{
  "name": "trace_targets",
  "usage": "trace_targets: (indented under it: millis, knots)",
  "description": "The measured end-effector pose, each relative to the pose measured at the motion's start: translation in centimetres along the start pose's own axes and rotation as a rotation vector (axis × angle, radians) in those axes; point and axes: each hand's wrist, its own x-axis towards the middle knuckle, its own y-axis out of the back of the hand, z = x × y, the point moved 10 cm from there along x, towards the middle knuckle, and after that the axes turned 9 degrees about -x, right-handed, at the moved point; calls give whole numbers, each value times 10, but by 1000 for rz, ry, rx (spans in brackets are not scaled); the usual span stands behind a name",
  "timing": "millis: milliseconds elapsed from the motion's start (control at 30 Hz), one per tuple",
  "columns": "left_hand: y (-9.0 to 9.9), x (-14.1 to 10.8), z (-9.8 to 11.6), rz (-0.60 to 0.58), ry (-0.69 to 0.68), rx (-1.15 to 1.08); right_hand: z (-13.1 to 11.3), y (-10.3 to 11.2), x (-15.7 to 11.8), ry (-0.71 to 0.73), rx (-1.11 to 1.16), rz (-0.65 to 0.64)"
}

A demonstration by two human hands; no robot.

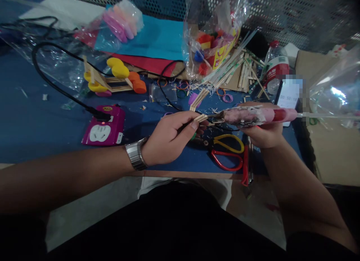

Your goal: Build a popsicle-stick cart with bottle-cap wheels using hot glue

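My left hand (171, 135), with a metal watch at the wrist, pinches a small joined piece of wooden sticks (200, 119). Wrapped around a pink hot glue gun (250, 116) is my right hand (266, 135), and a clear glue stick (329, 115) runs out of the gun's back end. The gun's dark, dirty nozzle points left and meets or nearly meets the sticks' end; I cannot tell if it touches. Below the sticks lie scissors (227, 152) with one yellow and one red handle, their blades partly behind my left hand.
A purple power socket (104, 128) with a black cable sits at left. Behind it stands a stick frame (109, 83) with yellow and orange parts. Loose wooden sticks (244, 71), a plastic bag of colourful pieces (210, 47), a bottle (275, 68) and a phone (289, 94) lie toward the back.
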Motion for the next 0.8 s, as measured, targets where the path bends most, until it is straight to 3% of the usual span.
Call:
trace_targets:
  millis: [367, 600, 800]
  knots:
    - [0, 0, 4, -4, -9, -11, 2, -4, 1, -22, 7, -41]
    - [0, 0, 4, -4, -27, -9, -5, 1, 0, 55, -12, -16]
    - [-1, 0, 1, 0, -11, -34, 0, -1, -3, 1, 28, -40]
